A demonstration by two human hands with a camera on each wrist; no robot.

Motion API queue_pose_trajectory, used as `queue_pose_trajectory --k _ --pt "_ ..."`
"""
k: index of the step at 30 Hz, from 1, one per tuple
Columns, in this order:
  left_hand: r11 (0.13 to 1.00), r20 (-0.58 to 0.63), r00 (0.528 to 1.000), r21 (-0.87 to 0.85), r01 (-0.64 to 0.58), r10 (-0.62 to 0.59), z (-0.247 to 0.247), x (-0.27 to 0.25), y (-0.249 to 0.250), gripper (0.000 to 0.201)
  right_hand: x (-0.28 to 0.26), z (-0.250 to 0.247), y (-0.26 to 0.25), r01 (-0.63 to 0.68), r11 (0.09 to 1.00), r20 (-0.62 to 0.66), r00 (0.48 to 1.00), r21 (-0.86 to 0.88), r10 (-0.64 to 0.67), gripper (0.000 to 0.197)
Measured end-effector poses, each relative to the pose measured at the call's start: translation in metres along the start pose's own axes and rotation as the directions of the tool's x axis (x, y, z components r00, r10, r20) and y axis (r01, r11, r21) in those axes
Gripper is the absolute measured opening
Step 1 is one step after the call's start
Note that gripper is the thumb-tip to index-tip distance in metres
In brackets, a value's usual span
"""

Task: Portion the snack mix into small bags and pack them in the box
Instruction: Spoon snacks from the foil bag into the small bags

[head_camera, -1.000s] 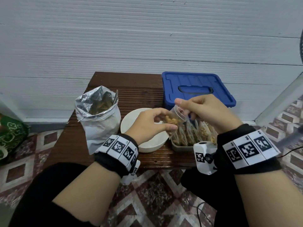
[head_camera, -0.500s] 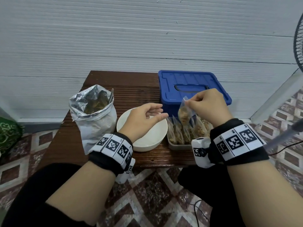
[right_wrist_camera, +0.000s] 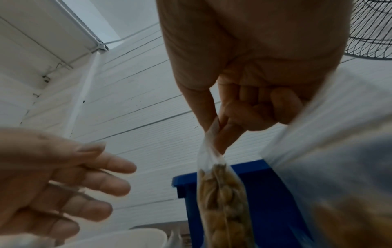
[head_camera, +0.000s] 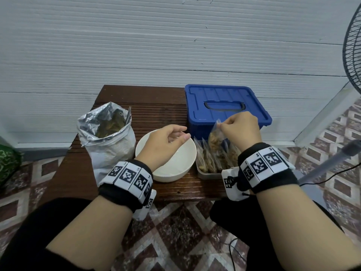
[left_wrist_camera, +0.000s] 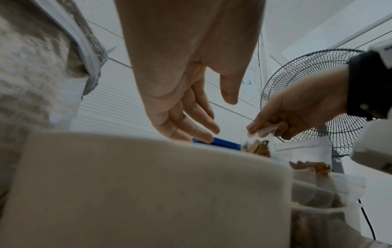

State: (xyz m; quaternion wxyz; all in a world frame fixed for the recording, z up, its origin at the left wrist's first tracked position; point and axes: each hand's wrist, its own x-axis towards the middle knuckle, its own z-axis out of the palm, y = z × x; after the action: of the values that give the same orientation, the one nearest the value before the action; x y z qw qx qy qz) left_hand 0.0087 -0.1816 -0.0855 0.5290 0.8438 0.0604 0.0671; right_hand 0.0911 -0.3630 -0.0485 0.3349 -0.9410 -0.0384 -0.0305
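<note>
My right hand [head_camera: 239, 128] pinches the top edge of a small clear bag of snack mix [head_camera: 214, 138] between thumb and forefinger, and the bag hangs over a clear tray [head_camera: 205, 175] holding several filled bags. In the right wrist view that small bag [right_wrist_camera: 222, 198] dangles from the fingertips [right_wrist_camera: 220, 132]. My left hand [head_camera: 166, 141] hovers over the white bowl [head_camera: 173, 167], fingers relaxed and holding nothing. An open foil bag of snack mix [head_camera: 109, 139] stands left of the bowl. The blue box [head_camera: 224, 108] with its lid on sits behind the tray.
Everything rests on a small dark wooden table [head_camera: 156, 106] against a white panelled wall. A standing fan [head_camera: 351, 47] is at the right edge. Patterned floor tiles [head_camera: 175, 231] lie below, with my legs in black at the bottom.
My left hand let go of the small bag and drew back over the bowl. The right hand moved the bag to the right, over the tray, holding it alone by the top.
</note>
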Motion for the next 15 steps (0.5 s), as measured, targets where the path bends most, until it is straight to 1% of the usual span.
queue_pose_trajectory --k 1,4,7,12,15 --pt "1.0 0.002 1.0 0.001 0.002 -0.002 0.0 0.0 0.0 0.03 0.0 0.003 0.001 -0.004 1.0 0.033 0.999 -0.026 0.005 0.034" --pt "1.0 0.004 1.0 0.004 0.005 -0.005 0.001 -0.001 0.0 0.029 -0.003 0.013 0.001 -0.003 0.996 0.11 0.994 -0.087 0.012 0.019" --pt "1.0 0.001 1.0 0.009 0.004 -0.004 0.001 -0.001 -0.002 0.028 -0.005 0.019 -0.002 0.026 0.993 0.133 0.991 -0.114 -0.011 0.019" --pt "1.0 -0.012 1.0 0.003 0.013 -0.013 -0.002 0.001 -0.004 0.024 -0.007 0.014 -0.006 0.051 0.994 0.113 0.993 -0.096 -0.04 0.022" --pt "1.0 -0.028 1.0 0.013 0.015 -0.015 -0.004 0.003 -0.005 0.025 -0.009 0.013 -0.006 0.067 0.992 0.127 0.99 -0.102 -0.054 0.024"
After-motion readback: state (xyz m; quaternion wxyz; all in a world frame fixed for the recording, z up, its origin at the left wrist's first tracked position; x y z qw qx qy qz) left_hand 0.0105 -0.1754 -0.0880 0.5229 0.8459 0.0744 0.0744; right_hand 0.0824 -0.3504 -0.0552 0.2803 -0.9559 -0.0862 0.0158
